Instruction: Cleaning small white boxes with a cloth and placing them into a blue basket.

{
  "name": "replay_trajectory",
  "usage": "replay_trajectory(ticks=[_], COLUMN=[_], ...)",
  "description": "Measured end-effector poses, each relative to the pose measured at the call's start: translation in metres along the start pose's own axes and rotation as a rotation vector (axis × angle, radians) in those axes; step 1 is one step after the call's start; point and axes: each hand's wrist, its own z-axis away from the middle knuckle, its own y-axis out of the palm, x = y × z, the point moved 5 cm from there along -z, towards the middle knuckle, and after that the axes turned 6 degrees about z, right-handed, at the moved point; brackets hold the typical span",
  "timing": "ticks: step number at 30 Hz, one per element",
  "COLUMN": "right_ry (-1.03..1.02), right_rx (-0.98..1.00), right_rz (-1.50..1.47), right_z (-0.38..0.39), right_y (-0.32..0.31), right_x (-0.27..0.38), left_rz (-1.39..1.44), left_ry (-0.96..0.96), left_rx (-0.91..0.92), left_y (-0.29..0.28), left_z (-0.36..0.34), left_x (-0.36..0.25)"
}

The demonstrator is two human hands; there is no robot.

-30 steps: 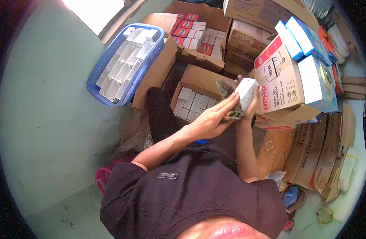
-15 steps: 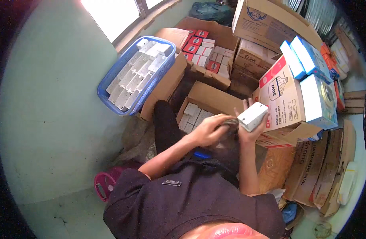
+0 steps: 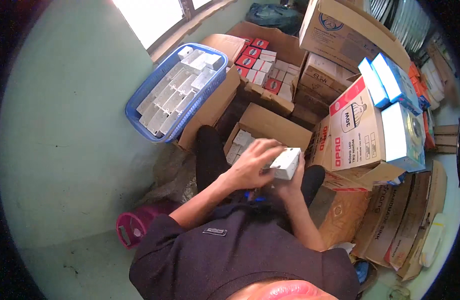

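A white plastic electrical wall box (image 3: 286, 163) is held up in front of my body, tilted, with its flat white face upward. My right hand (image 3: 294, 184) is closed around its right side and underside. Close against the box's left edge is my left hand (image 3: 252, 165), its fingers bent; whatever they grip is hidden. Below and beyond my hands, an open cardboard carton (image 3: 275, 123) holds several similar pale boxes (image 3: 238, 143). A blue plastic basket (image 3: 131, 116) at the upper left is filled with more grey-white wall boxes (image 3: 172, 92).
A larger carton (image 3: 284, 106) with red and white small boxes stands at the back. On the right, a printed carton (image 3: 357, 145) bears blue boxes (image 3: 402, 137). Folded cardboard (image 3: 390, 220) leans at the lower right. A magenta plastic item (image 3: 135, 227) lies by the left wall.
The wall box and my right hand have moved left and toward my body. My left hand has shifted slightly left and now sits against the box's left side.
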Motion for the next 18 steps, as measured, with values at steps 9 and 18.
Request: replay_trajectory(ticks=[9, 18], right_ry=[0.023, -0.106], right_rx=[-0.049, 0.044], right_rz=[0.403, 0.650], right_z=[0.001, -0.016], right_y=[0.044, 0.036], right_x=[-0.003, 0.003], left_rz=[-0.224, -0.318], left_ry=[0.171, 0.090], left_rx=[0.245, -0.129], left_y=[0.006, -0.111], left_z=[0.010, -0.030], left_x=[0.007, 0.024])
